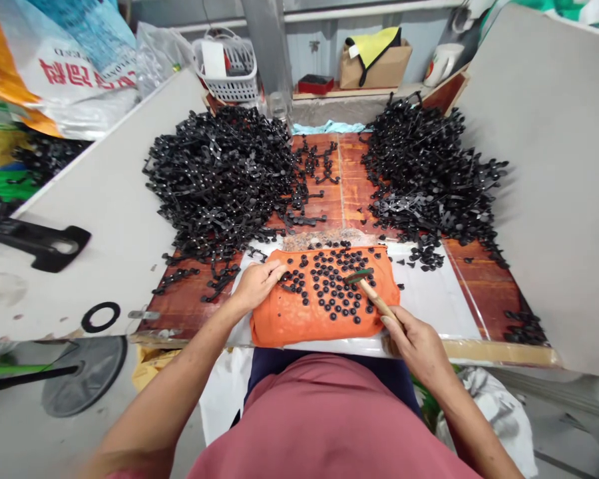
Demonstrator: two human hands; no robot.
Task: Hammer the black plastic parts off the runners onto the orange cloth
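An orange cloth-covered pad (pixel 289 322) lies in front of me at the table's near edge, with many small round black rubber pieces (pixel 337 286) scattered on top. My right hand (pixel 416 346) is closed around the wooden handle of a small hammer (pixel 379 299). The hammer's dark green head is over the black pieces, but I cannot tell if it touches them. My left hand (pixel 259 286) rests at the pad's upper left corner, fingers closed together. Black pieces lie right by its fingertips; whatever is pinched there is hidden.
Two large heaps of black rubber parts, one left (pixel 224 173) and one right (pixel 424 173), stand on the brown tabletop (pixel 352 173). Grey boards (pixel 544 166) flank the table. At the back are a white basket (pixel 234 86), a cardboard box (pixel 374 66) and a mug (pixel 442 64).
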